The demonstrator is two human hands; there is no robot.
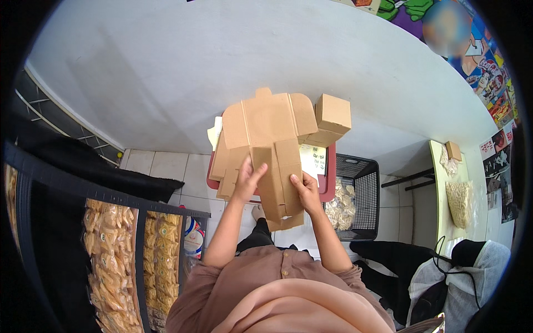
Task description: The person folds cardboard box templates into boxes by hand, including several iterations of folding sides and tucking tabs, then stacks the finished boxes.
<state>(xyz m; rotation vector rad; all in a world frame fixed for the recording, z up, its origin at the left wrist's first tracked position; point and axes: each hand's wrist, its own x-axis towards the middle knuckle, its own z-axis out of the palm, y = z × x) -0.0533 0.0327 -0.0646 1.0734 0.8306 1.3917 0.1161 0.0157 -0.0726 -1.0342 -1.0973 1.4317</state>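
Both hands hold a partly folded brown cardboard box [268, 120], its wide lid with rounded side flaps spread away from me. My left hand [250, 179] grips the left side of the narrow body, thumb on top. On the right side, my right hand [307, 191] presses its thumb near the panel's edge. Flat cardboard blanks [227, 166] lie to the left on a red-rimmed table [329, 183]. Closed cardboard boxes [334, 111] stand stacked at its back right, beside sheets bearing print [320, 157].
A black plastic basket [366, 200] with bagged snacks [341, 204] stands right of the table. Farther right, a pale table [443, 208] holds a filled clear bag [458, 204]. A rack with packets [110, 249] stands at left; a person in black and grey [420, 283] is at lower right.
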